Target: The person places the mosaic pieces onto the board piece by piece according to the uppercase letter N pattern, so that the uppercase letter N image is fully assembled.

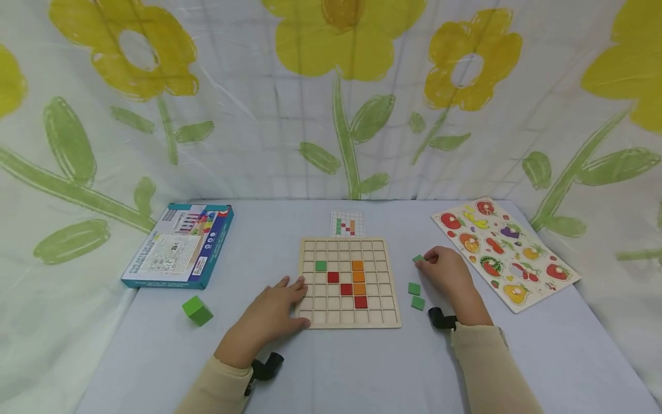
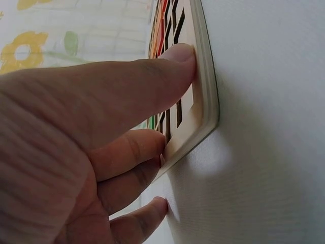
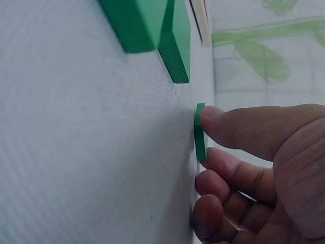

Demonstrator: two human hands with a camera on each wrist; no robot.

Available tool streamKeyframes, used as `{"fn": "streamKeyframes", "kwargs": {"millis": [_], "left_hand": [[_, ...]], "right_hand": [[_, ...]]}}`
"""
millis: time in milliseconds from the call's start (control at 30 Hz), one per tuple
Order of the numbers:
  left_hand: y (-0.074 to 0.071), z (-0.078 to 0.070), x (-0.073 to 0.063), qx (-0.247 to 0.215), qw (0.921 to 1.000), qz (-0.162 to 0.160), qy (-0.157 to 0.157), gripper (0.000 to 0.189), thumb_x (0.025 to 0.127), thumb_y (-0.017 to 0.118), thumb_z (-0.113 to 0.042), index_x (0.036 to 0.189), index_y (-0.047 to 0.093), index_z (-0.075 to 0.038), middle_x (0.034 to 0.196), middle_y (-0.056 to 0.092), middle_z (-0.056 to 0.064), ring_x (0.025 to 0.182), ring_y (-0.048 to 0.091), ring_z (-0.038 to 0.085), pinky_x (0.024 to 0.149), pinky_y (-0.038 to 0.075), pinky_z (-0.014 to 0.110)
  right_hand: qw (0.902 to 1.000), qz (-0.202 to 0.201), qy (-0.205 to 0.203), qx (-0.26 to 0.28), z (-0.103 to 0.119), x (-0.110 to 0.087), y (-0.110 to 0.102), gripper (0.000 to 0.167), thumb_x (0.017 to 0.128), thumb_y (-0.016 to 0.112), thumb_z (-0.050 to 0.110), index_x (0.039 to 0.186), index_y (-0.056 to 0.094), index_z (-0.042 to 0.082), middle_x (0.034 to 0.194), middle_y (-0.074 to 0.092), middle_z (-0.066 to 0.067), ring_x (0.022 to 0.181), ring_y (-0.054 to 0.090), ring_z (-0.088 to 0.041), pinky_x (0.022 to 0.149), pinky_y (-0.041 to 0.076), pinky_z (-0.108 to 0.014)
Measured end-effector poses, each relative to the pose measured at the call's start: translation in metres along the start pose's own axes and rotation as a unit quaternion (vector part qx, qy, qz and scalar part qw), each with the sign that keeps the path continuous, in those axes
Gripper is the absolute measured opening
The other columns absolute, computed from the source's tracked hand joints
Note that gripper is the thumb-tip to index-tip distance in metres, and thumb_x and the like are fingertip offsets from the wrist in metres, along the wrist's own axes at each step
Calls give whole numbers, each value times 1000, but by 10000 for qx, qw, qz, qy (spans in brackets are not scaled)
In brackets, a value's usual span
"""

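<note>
My left hand (image 1: pixel 276 309) rests at the left edge of a wooden grid board (image 1: pixel 320 305). In the left wrist view its thumb (image 2: pixel 175 61) lies on the board's corner, and the other fingers spread along the side. One green tile (image 1: pixel 321 265), three red tiles (image 1: pixel 346 289) and three orange tiles (image 1: pixel 358 277) sit in the board's squares. To the right of the board, my right hand (image 1: pixel 449 275) pinches a green square tile (image 3: pixel 199 132) between thumb and index finger, low at the tabletop. Two more green tiles (image 1: pixel 414 288) lie on the table nearer to me.
A small printed pattern card (image 1: pixel 338 232) lies just behind the board. A fruit picture board (image 1: pixel 543 290) is at the right. On the left are a blue-edged box (image 1: pixel 170 253) and a green cube (image 1: pixel 197 311). A flowered curtain (image 1: pixel 248 144) hangs behind the table.
</note>
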State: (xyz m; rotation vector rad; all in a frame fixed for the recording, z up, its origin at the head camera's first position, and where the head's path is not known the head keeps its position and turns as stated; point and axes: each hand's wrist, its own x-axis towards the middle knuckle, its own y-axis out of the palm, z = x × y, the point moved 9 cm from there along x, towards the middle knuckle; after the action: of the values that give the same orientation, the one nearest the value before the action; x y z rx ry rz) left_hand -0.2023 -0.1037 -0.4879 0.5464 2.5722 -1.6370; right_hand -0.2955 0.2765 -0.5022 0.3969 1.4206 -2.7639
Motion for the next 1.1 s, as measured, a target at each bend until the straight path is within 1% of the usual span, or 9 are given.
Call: {"fn": "streamKeyframes", "kwargs": {"millis": [133, 267, 400, 467, 567, 633, 800, 967, 1100], "left_hand": [[1, 1, 0, -8, 10000, -3, -8, 77, 86, 93, -34, 152, 64, -8, 169, 50, 4, 163, 36, 40, 129, 31, 69], [1, 3, -1, -14, 10000, 9, -37, 77, 86, 93, -33, 153, 64, -8, 170, 49, 4, 163, 36, 40, 130, 31, 69], [0, 3, -1, 5, 10000, 29, -44, 76, 87, 93, -33, 153, 64, -8, 169, 50, 4, 164, 36, 40, 130, 31, 69], [0, 2, -1, 14, 10000, 27, -38, 76, 87, 93, -33, 153, 64, -8, 169, 50, 5, 163, 36, 40, 130, 31, 69], [0, 1, 0, 10, 10000, 25, -62, 76, 87, 93, -33, 153, 64, -9, 169, 50, 5, 164, 36, 40, 130, 31, 69], [0, 1, 0, 1, 9999, 36, -99, 77, 87, 93, -33, 153, 64, -9, 169, 50, 4, 164, 35, 39, 130, 30, 68], [1, 3, 1, -58, 9999, 100, -108, 77, 87, 93, -34, 154, 63, -10, 170, 50, 3, 164, 35, 39, 131, 29, 68], [1, 4, 2, -79, 9999, 113, -34, 76, 88, 92, -35, 154, 63, -10, 169, 50, 4, 164, 35, 40, 130, 30, 68], [1, 4, 3, -26, 10000, 90, -11, 77, 87, 93, -35, 154, 63, -10, 169, 51, 4, 163, 36, 40, 130, 31, 68]], "right_hand": [[9997, -117, -187, 69, 4, 1, 0, 31, 102, 75, 30, 117, 65, 5, 111, 68, -15, 97, 61, -30, 81, 52, -38], [9976, -321, -535, 283, 18, -3, -1, 20, 102, 75, 24, 111, 66, 8, 105, 68, -12, 91, 60, -27, 73, 50, -34], [9922, -489, -993, 579, 49, -14, 0, 13, 103, 74, 22, 110, 69, 11, 104, 69, -9, 90, 57, -26, 71, 48, -33], [9885, -452, -1281, 667, 70, -21, 6, 12, 103, 75, 21, 110, 71, 12, 105, 71, -8, 90, 56, -25, 71, 48, -33], [9823, -203, -1695, 772, 103, -31, 23, 9, 103, 76, 19, 110, 73, 14, 103, 73, -6, 85, 56, -25, 69, 49, -34], [9785, -13, -1886, 834, 123, -36, 37, 7, 103, 77, 19, 109, 74, 16, 102, 74, -3, 81, 56, -23, 68, 49, -34], [9708, 453, -2158, 948, 163, -42, 75, 4, 103, 77, 19, 107, 75, 20, 103, 74, 3, 79, 57, -19, 69, 52, -33], [9601, 872, -2471, 971, 190, -44, 109, 3, 103, 76, 17, 105, 75, 20, 101, 74, 5, 72, 57, -16, 65, 51, -31], [9563, 900, -2666, 797, 203, -44, 121, 4, 103, 75, 15, 104, 77, 18, 101, 75, 4, 72, 57, -14, 69, 52, -31]]}}
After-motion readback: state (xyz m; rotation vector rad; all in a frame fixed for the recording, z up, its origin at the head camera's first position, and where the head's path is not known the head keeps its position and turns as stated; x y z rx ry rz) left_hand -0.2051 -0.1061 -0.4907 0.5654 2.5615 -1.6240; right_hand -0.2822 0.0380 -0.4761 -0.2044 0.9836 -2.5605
